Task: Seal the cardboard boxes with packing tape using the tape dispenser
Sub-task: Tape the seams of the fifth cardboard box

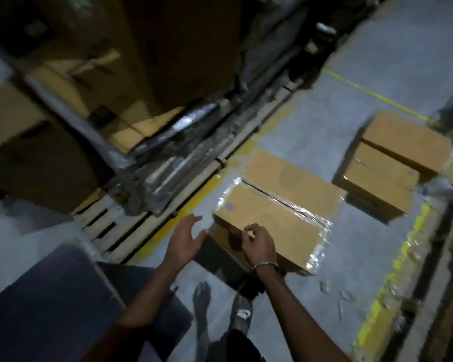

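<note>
Glossy tape [309, 214] rims the brown cardboard box [270, 223].

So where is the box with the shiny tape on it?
In the head view, the taped box lies on the grey floor, low and just right of centre, under the right hand, with the other box further right.

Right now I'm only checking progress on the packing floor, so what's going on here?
A person is bent over a flat brown cardboard box on the grey concrete floor. The right hand, fingers curled, rests on the box's near edge; whether it pinches tape is too blurred to tell. The left hand is open beside the box's left end. Shiny clear tape already runs along the box's seam and edges. A second brown cardboard box lies further right. No tape dispenser is visible.
</note>
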Action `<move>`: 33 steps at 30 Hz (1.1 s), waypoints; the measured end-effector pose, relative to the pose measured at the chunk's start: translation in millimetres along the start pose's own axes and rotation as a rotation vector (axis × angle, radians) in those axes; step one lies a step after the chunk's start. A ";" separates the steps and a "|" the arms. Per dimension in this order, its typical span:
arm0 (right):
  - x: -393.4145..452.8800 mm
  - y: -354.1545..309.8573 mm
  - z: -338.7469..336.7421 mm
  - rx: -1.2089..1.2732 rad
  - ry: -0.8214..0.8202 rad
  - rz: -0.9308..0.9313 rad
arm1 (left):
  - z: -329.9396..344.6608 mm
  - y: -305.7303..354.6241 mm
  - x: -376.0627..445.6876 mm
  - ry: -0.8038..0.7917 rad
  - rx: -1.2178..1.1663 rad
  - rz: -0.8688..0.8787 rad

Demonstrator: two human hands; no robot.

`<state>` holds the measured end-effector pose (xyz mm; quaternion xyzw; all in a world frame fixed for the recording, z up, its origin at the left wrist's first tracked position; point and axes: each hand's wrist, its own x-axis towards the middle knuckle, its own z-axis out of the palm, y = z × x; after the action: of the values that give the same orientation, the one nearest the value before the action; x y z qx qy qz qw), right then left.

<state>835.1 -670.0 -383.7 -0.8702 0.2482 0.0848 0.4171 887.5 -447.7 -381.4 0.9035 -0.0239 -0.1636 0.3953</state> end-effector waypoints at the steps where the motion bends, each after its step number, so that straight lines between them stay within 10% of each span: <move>1: -16.1 -21.9 14.4 -0.012 -0.056 -0.068 | -18.8 -12.2 -28.5 0.074 -0.046 -0.036; 16: -454.7 -206.6 296.2 -0.091 -0.666 -0.824 | -231.5 -264.3 -558.5 0.878 -0.430 -0.439; 33: -878.6 -127.4 487.7 -0.621 -1.441 -1.326 | -81.7 -354.2 -963.7 1.587 -0.590 -1.234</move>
<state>170.5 89.3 -295.9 -0.6440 -0.6249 0.4000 0.1863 -28.4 19.3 -318.7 0.4745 0.7484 0.3036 0.3501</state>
